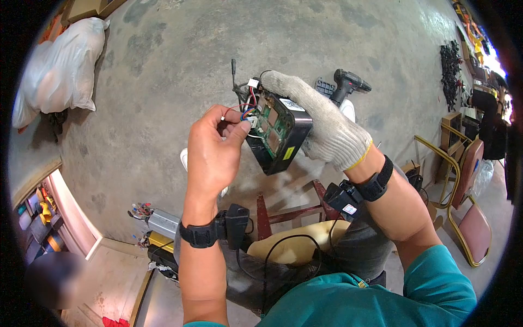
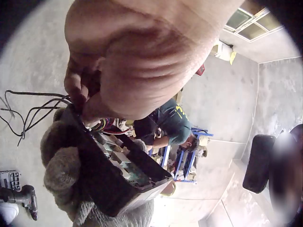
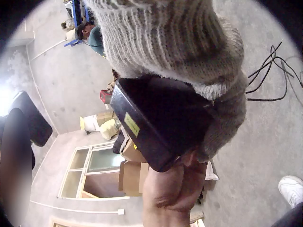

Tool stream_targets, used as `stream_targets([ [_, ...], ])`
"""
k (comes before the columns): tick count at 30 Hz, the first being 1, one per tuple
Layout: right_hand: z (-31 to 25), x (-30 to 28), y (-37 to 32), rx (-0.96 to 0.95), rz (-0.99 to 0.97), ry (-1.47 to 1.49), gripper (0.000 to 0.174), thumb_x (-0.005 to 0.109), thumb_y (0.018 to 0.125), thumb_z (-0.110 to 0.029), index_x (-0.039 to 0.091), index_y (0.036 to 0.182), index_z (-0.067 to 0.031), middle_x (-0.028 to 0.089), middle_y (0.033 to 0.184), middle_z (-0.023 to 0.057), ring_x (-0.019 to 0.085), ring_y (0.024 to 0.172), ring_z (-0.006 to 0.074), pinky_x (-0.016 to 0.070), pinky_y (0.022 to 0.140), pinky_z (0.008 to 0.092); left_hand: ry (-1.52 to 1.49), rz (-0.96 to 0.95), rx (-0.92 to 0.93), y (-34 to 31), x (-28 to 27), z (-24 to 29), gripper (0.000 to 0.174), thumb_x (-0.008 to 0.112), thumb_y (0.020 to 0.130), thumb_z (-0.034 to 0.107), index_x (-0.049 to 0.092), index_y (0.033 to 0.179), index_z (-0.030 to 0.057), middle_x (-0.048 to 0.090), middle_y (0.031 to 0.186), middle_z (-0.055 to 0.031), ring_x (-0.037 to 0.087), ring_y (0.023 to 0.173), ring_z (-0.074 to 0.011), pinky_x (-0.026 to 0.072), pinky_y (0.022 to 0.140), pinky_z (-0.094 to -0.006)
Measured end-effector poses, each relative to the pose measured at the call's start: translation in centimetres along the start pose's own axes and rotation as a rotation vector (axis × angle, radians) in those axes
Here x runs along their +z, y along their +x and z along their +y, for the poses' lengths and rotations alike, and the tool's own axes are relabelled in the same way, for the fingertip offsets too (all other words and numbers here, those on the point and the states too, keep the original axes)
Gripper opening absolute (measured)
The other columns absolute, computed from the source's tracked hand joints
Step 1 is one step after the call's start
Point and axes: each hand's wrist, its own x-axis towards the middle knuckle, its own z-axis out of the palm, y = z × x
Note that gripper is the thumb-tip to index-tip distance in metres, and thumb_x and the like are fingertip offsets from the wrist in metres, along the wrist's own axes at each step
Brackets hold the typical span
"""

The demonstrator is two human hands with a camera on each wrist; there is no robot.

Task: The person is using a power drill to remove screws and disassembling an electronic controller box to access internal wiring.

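A black open-sided box point(image 1: 297, 136) with a green circuit board point(image 1: 272, 131) inside is held up over the floor in the head view. My right hand point(image 1: 332, 125), in a grey knit glove, grips the box from its far side and right. Bare, my left hand point(image 1: 215, 147) pinches at the small coloured wires point(image 1: 248, 114) along the board's left edge; the fingertips partly hide what they hold. A loose white plug point(image 1: 253, 83) sticks up at the box's top corner. The right wrist view shows the box's plain outer side point(image 3: 151, 113) with a yellow label point(image 3: 131, 124).
A cordless drill point(image 1: 348, 84) lies on the concrete floor beside a bit case point(image 1: 325, 86). Silver and gold metal units point(image 1: 163, 222) with wires sit by my left leg. A stuffed white bag point(image 1: 65, 71) stands left, a folding chair point(image 1: 471, 218) right. Another person point(image 2: 175, 125) is behind.
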Motion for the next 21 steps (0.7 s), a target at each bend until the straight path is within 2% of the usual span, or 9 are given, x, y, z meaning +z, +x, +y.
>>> stream_targets([
  [4, 0.2, -0.4, 0.0, -0.284, 0.057, -0.425, 0.081, 0.073, 0.075, 0.016, 0.048, 0.149, -0.0073, 0.062, 0.137, 0.0087, 0.062, 0.123, 0.0217, 0.0523, 0.104, 0.0316, -0.023, 0.009, 0.011, 0.0, 0.1, -0.2, 0.006, 0.073, 0.091, 0.0, 0.067, 0.092, -0.0019, 0.056, 0.074, 0.0046, 0.047, 0.067, -0.0039, 0.04, 0.061, -0.0232],
  [8, -0.2, -0.2, -0.1, -0.274, 0.044, -0.458, 0.068, 0.066, 0.088, 0.013, 0.046, 0.15, -0.0031, 0.057, 0.142, 0.0102, 0.061, 0.125, 0.0188, 0.0532, 0.106, 0.0316, -0.032, 0.01, 0.002, 0.0, 0.2, -0.2, 0.006, 0.073, 0.091, -0.001, 0.066, 0.092, -0.002, 0.056, 0.074, 0.004, 0.047, 0.067, -0.0043, 0.0406, 0.061, -0.0235],
  [10, 0.4, 0.1, 0.0, -0.049, -0.027, 0.009, 0.067, 0.066, 0.089, 0.012, 0.046, 0.151, -0.0034, 0.058, 0.14, 0.0094, 0.061, 0.122, 0.017, 0.0543, 0.104, 0.03, -0.03, 0.015, 0.005, 0.0, 0.3, -0.2, 0.006, 0.072, 0.091, -0.001, 0.066, 0.091, -0.0021, 0.056, 0.073, 0.0038, 0.046, 0.066, -0.0046, 0.0409, 0.061, -0.0236],
  [11, -0.4, 0.2, 0.2, -0.049, -0.027, 0.009, 0.067, 0.066, 0.089, 0.012, 0.046, 0.151, -0.0034, 0.058, 0.14, 0.0094, 0.061, 0.122, 0.017, 0.0543, 0.104, 0.03, -0.006, 0.009, -0.002, 0.0, 0.3, -0.1, 0.007, 0.072, 0.091, -0.001, 0.065, 0.091, -0.0007, 0.058, 0.078, 0.0037, 0.048, 0.071, -0.0049, 0.0408, 0.065, -0.0234],
  [13, -2.6, 0.4, 0.8, 0.466, 0.11, 0.567, 0.085, 0.067, 0.067, 0.018, 0.05, 0.147, -0.0057, 0.062, 0.139, 0.0144, 0.061, 0.129, 0.029, 0.0495, 0.108, 0.0365, 0.018, 0.003, -0.01, -0.1, 0.3, 0.2, 0.008, 0.071, 0.092, -0.001, 0.064, 0.09, 0.0007, 0.059, 0.082, 0.0036, 0.049, 0.075, -0.0052, 0.0407, 0.068, -0.0231],
  [14, -1.4, 0.3, 0.6, 0.467, 0.11, 0.567, 0.085, 0.067, 0.067, 0.018, 0.05, 0.147, -0.0057, 0.062, 0.139, 0.0144, 0.061, 0.129, 0.029, 0.0495, 0.108, 0.0365, 0.042, 0.007, -0.01, -0.1, 0.3, 0.3, 0.008, 0.071, 0.092, -0.001, 0.064, 0.09, 0.0008, 0.059, 0.082, 0.0038, 0.049, 0.074, -0.0052, 0.0406, 0.068, -0.0232],
  [16, 1.9, -0.3, 0.2, -0.192, 0.02, -0.173, 0.086, 0.065, 0.067, 0.019, 0.049, 0.148, -0.0051, 0.062, 0.139, 0.016, 0.06, 0.129, 0.0317, 0.0493, 0.108, 0.0373, 0.065, 0.011, -0.01, -0.1, 0.2, 0.3, 0.008, 0.071, 0.092, -0.002, 0.064, 0.09, 0.0009, 0.059, 0.082, 0.004, 0.048, 0.073, -0.0051, 0.0405, 0.067, -0.0232],
  [18, 1.6, -0.5, 0.0, -0.175, 0.006, -0.15, 0.086, 0.064, 0.067, 0.019, 0.049, 0.148, -0.0047, 0.061, 0.139, 0.017, 0.059, 0.13, 0.0338, 0.0487, 0.109, 0.0381, 0.048, 0.036, 0.02, 0.0, 0.3, 0.2, 0.007, 0.073, 0.09, -0.001, 0.066, 0.091, -0.0022, 0.056, 0.073, 0.0034, 0.046, 0.066, -0.0053, 0.0409, 0.061, -0.024],
  [21, 0.8, -0.5, 0.0, -0.183, 0.007, -0.191, 0.087, 0.063, 0.066, 0.02, 0.048, 0.148, -0.0045, 0.061, 0.14, 0.0179, 0.058, 0.131, 0.0362, 0.0478, 0.11, 0.039, -0.068, 0.014, 0.018, 0.2, 0.0, -0.4, 0.008, 0.073, 0.091, 0.0, 0.066, 0.09, -0.0016, 0.056, 0.074, 0.0041, 0.046, 0.066, -0.0049, 0.0404, 0.061, -0.0236],
])
